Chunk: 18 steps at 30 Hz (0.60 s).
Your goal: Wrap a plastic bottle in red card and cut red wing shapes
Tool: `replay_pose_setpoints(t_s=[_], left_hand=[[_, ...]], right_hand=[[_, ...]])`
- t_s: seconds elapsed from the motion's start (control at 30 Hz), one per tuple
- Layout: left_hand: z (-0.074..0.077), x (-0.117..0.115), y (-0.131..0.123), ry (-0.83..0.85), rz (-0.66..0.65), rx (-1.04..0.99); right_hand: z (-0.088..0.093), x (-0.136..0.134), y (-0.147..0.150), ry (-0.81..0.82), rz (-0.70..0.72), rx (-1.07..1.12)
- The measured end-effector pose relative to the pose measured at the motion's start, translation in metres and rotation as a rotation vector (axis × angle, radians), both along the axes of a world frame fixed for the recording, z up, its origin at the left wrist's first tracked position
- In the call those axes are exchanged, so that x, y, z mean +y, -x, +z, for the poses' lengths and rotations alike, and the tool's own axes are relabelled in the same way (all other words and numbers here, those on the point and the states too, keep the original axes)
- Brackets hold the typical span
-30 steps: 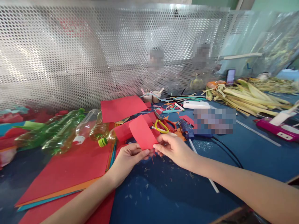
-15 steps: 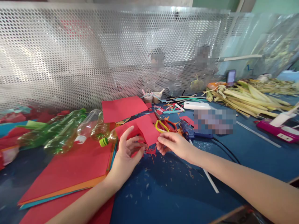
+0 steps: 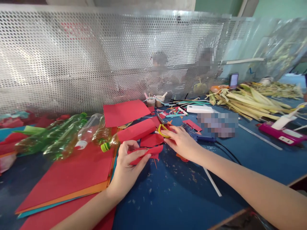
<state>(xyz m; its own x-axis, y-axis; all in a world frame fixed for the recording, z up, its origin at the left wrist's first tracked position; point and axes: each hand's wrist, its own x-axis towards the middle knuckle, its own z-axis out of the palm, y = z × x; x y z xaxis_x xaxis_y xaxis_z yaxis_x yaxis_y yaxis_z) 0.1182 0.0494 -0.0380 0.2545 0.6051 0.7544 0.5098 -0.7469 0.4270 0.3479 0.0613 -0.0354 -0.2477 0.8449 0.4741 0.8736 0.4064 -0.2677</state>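
Observation:
My left hand point(image 3: 128, 163) pinches a small piece of red paper point(image 3: 153, 151), which curves between thumb and fingers. My right hand point(image 3: 181, 140) reaches to the scissors point(image 3: 163, 130), its fingers closed at their yellow handle. The grey blades point away from me and are partly visible; the fingers cover the rest of the handles. Just beyond the left hand lies a curled red sheet point(image 3: 136, 130), with another cut red piece point(image 3: 151, 140) beside it. A larger flat red sheet point(image 3: 126, 112) rests farther back.
Plastic bottles point(image 3: 67, 137) lie at left, above stacked coloured paper point(image 3: 69, 179). A blue glue gun point(image 3: 203, 138) with a black cord, a white stick point(image 3: 212, 181), a purple power strip point(image 3: 279, 134) and dried husks point(image 3: 244, 99) occupy the right. A perforated metal screen point(image 3: 107, 64) stands behind.
My right hand has let go of the red paper and moved to the scissors. The left hand has lowered the piece slightly, and it now lies flatter in the fingers.

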Motion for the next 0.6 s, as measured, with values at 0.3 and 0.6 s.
replay_pose_setpoints(t_s=[0.3,0.6], left_hand=[[0.002,-0.001,-0.003,0.075,-0.122,0.005],[0.001,0.001,-0.001,0.166,-0.077,0.027]], right_hand=[[-0.004,0.006,0.002,0.125,-0.103,-0.083],[0.003,0.016,-0.001,0.174,-0.075,0.238]])
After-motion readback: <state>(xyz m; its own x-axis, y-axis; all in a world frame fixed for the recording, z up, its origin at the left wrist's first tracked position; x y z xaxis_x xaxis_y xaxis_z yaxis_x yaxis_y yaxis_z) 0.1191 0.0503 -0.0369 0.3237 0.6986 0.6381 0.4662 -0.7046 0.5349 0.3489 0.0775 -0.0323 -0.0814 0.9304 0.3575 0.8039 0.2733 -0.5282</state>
